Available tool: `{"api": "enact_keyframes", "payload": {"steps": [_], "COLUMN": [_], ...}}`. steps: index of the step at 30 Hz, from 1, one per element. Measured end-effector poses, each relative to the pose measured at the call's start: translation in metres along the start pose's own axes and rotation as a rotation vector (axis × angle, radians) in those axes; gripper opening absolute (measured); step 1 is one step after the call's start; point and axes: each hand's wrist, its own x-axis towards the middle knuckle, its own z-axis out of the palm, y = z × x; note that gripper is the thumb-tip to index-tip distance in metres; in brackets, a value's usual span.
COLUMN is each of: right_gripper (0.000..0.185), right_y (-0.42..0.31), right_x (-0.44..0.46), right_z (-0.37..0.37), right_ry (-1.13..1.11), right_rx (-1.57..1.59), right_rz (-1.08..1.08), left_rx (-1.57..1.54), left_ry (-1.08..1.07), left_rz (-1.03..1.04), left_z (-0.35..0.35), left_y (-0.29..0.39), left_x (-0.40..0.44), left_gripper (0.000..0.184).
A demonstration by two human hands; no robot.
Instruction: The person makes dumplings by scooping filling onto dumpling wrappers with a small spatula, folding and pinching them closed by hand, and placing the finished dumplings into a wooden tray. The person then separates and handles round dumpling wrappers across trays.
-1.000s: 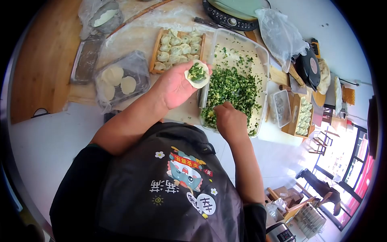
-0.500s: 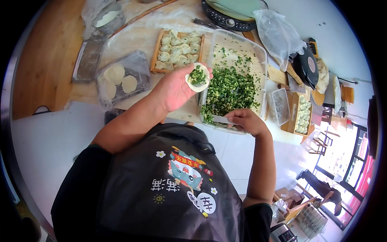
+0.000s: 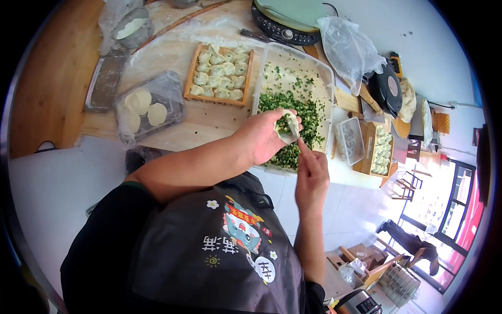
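Observation:
My left hand [image 3: 261,137], palm up, holds a round dough wrapper [image 3: 285,135] with chopped green filling on it, over the near left part of a clear plastic tub [image 3: 333,91]. The wrapper is cupped in the fingers. My right hand [image 3: 312,175] is closed round the handle of a flat spreader [image 3: 294,128], whose blade touches the filling and the wrapper's right side. Below and behind the hands, the tub holds chopped green filling [image 3: 311,112]. Left of the tub, a wooden tray [image 3: 187,86] bears rows of folded dumplings [image 3: 222,70].
Wrappers [image 3: 138,102] lie in a plastic-lined tray [image 3: 178,107] at left. A round griddle [image 3: 287,35] and a plastic bag [image 3: 350,47] are behind. A small clear box [image 3: 351,141] and a second dumpling tray [image 3: 370,152] stand right. A person [image 3: 408,243] is far right.
My left hand has moved right and nearer, carrying the wrapper over the tub. My right hand has come up from the tub's near edge, bringing the spreader to the wrapper. The view has shifted slightly.

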Motion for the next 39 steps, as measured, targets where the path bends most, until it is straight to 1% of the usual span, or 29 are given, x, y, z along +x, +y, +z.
{"api": "enact_keyframes", "payload": {"steps": [1, 2, 5, 6, 9, 11, 12, 15, 16, 19, 20, 21, 23, 24, 25, 27, 28, 30, 31, 32, 33, 35, 36, 37, 38, 39], "right_gripper": [0.036, 0.042, 0.048, 0.053, 0.052, 0.053, 0.054, 0.053, 0.046, 0.036, 0.03, 0.023, 0.014, 0.01, 0.011, 0.008, 0.01, 0.016, 0.029, 0.032, 0.034, 0.025, 0.021, 0.017, 0.013, 0.012], "right_y": [-0.003, -0.006, -0.005, -0.002, 0.01, 0.019, 0.022, 0.024, 0.03, 0.05, 0.052, 0.034, 0.04, 0.049, 0.051, 0.064, 0.064, 0.056, 0.038, 0.028, 0.019, 0.013, 0.012, 0.01, 0.002, -0.006], "right_x": [-0.005, -0.009, -0.015, -0.017, -0.031, -0.027, -0.027, -0.013, -0.011, -0.018, -0.022, -0.016, -0.009, -0.009, -0.011, -0.021, -0.022, -0.025, -0.014, -0.004, 0.004, 0.011, 0.013, 0.014, 0.016, 0.017], "right_z": [0.007, 0.01, 0.015, 0.013, 0.0, -0.003, -0.004, -0.006, -0.008, -0.011, -0.018, -0.023, -0.022, -0.018, -0.021, -0.033, -0.029, -0.024, -0.04, -0.044, -0.042, -0.039, -0.037, -0.036, -0.035, -0.033], "right_ry": [0.048, 0.068, 0.039, 0.036, -0.008, 0.1, 0.154, 0.075, 0.066, 0.116, 0.024, 0.001, -0.231, -0.289, -0.319, -0.343, -0.203, 0.075, -0.014, -0.012, -0.01, -0.007, -0.005, -0.004, 0.004, 0.011], "right_rx": [-0.087, -0.284, -0.424, -0.443, -0.499, -0.396, -0.346, -0.438, -0.505, 0.143, 0.511, 0.726, 0.815, 0.925, 0.941, 0.967, 0.86, 0.629, 0.268, 0.137, 0.008, 0.072, 0.102, 0.13, 0.125, 0.135], "right_rz": [-0.053, -0.092, -0.137, -0.152, -0.135, -0.13, -0.121, -0.17, -0.231, -0.003, 0.252, 0.316, 0.385, 0.437, 0.472, 0.454, 0.334, 0.107, 0.041, -0.083, -0.209, -0.267, -0.294, -0.318, -0.298, -0.262], "left_rx": [-0.005, 0.022, 0.043, 0.02, -0.042, -0.061, -0.049, -0.031, -0.008, 0.041, 0.036, 0.018, -0.02, 0.011, 0.029, 0.066, 0.096, 0.154, 0.182, 0.158, 0.194, 0.262, 0.311, 0.387, 0.464, 0.54], "left_ry": [0.021, 0.037, 0.086, 0.074, 0.019, -0.034, -0.076, -0.084, -0.076, -0.079, -0.147, -0.15, -0.166, -0.144, -0.155, -0.174, -0.153, -0.146, -0.145, -0.13, -0.164, -0.224, -0.201, -0.22, -0.241, -0.263], "left_rz": [0.011, 0.027, 0.029, 0.034, 0.04, 0.024, -0.011, -0.042, -0.043, -0.013, -0.027, -0.045, -0.079, -0.054, -0.05, -0.034, -0.059, -0.12, -0.151, -0.174, -0.171, -0.158, -0.138, -0.118, -0.101, -0.083], "left_z": [0.004, 0.008, 0.013, 0.011, -0.001, -0.007, -0.003, 0.014, 0.015, 0.015, 0.012, 0.014, 0.024, 0.031, 0.03, 0.024, 0.023, 0.027, 0.028, 0.028, 0.027, 0.022, 0.023, 0.023, 0.023, 0.023], "left_y": [-0.001, -0.001, -0.003, -0.003, 0.0, 0.007, 0.008, 0.005, 0.006, 0.009, 0.007, 0.003, -0.004, -0.005, -0.006, -0.001, 0.0, -0.001, -0.003, -0.005, -0.007, -0.008, -0.007, -0.006, -0.007, -0.007], "left_x": [-0.001, -0.005, -0.009, -0.007, 0.003, 0.009, 0.007, -0.001, -0.001, 0.0, 0.002, 0.001, -0.002, -0.006, -0.005, -0.003, -0.006, -0.012, -0.015, -0.017, -0.019, -0.027, -0.034, -0.038, -0.04, -0.043], "left_gripper": [0.031, 0.03, 0.029, 0.03, 0.037, 0.043, 0.049, 0.052, 0.055, 0.057, 0.058, 0.057, 0.057, 0.056, 0.055, 0.055, 0.05, 0.046, 0.045, 0.038, 0.036, 0.034, 0.03, 0.031, 0.033, 0.034]}}
